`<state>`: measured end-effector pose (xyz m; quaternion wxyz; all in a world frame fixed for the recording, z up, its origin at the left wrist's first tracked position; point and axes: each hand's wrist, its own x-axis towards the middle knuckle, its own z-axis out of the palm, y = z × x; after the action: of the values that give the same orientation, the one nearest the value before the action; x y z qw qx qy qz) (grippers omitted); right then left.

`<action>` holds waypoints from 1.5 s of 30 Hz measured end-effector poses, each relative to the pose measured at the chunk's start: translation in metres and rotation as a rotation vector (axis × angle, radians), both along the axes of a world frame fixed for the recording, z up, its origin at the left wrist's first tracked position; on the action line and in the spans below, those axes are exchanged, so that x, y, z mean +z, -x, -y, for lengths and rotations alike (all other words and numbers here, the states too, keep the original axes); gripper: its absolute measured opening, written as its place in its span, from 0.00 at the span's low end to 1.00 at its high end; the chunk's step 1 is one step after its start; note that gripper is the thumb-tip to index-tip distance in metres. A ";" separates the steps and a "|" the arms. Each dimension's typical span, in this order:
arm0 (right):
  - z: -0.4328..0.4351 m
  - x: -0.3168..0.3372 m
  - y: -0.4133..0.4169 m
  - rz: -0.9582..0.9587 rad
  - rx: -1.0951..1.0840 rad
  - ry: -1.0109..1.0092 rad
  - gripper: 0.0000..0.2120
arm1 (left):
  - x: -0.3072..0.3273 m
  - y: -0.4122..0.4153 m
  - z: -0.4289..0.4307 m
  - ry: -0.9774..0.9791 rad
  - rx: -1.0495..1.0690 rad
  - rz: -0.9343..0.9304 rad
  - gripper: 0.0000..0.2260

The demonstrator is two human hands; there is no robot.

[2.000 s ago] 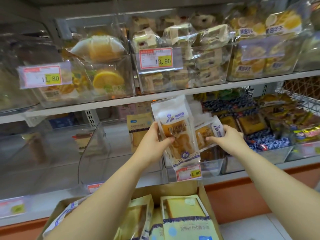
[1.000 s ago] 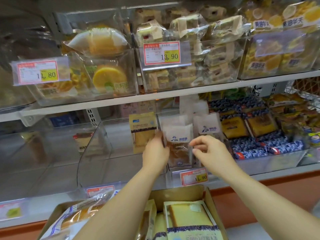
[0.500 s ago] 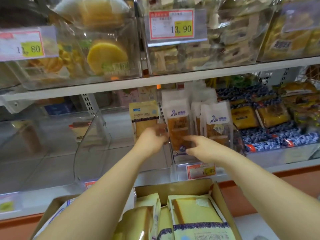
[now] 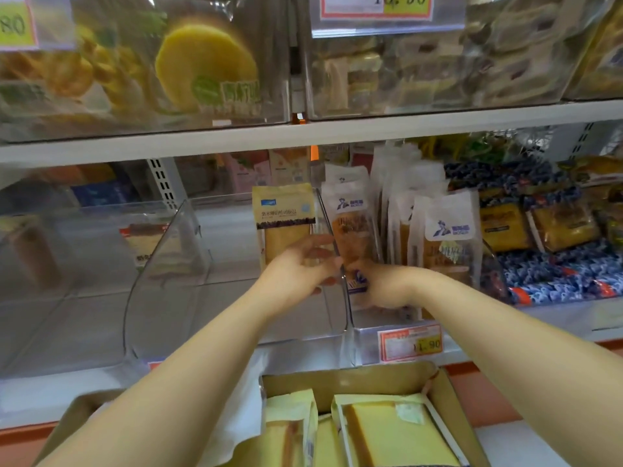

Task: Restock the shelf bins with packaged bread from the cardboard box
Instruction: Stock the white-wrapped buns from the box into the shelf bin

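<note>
Right hand (image 4: 381, 286) pinches a bread pack (image 4: 350, 237) low down — left hand (image 4: 298, 274) at its 9 o'clock, grip unclear; box (image 4: 354, 375) cropped.

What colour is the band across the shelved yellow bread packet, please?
Dark purple, across the yellow plastic bread packet; head view.

Two white shelf boards cross the frame. The upper shelf (image 4: 404, 124) carries clear bins side by side: the upper-left bin (image 4: 276, 79) holds round yellow cakes (image 4: 205, 62), and the upper-middle bin (image 4: 438, 102) holds blurred wrapped cakes behind a price tag (image 4: 377, 8). On the lower shelf (image 4: 40, 392), a middle bin (image 4: 161, 271) holds one yellow bread pack (image 4: 285, 214) upright against its right wall. Just right of it, white-topped bread packs (image 4: 445, 227) stand in rows in a bin (image 4: 371, 342) with a price label (image 4: 409, 342). At far right lie blue-wrapped packs (image 4: 556, 281) and orange packs (image 4: 502, 227).
</note>
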<state>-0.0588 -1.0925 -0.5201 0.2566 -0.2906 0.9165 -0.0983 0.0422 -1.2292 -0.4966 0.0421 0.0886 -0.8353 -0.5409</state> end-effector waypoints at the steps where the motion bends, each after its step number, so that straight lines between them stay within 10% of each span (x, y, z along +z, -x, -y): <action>1: 0.000 -0.006 0.003 0.016 0.015 -0.010 0.23 | -0.001 0.000 0.001 -0.003 -0.008 -0.002 0.12; 15: 0.027 -0.010 0.015 0.187 -0.329 0.590 0.24 | 0.001 0.005 0.007 0.030 -0.058 0.028 0.14; 22: 0.028 -0.022 0.026 0.109 -0.276 0.620 0.40 | 0.003 0.003 0.006 0.096 -0.049 0.031 0.14; 38: -0.072 0.051 -0.128 -0.090 -0.064 0.703 0.13 | 0.034 -0.129 -0.024 0.659 0.069 -0.154 0.13; 45: -0.079 0.045 -0.198 -0.030 0.269 0.297 0.13 | 0.020 -0.222 -0.012 0.795 0.074 -0.093 0.11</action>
<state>0.1388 -1.0132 -0.4748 0.2080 -0.4466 0.8485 -0.1929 0.2643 -1.2177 -0.4764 0.1305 0.0709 -0.9729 -0.1773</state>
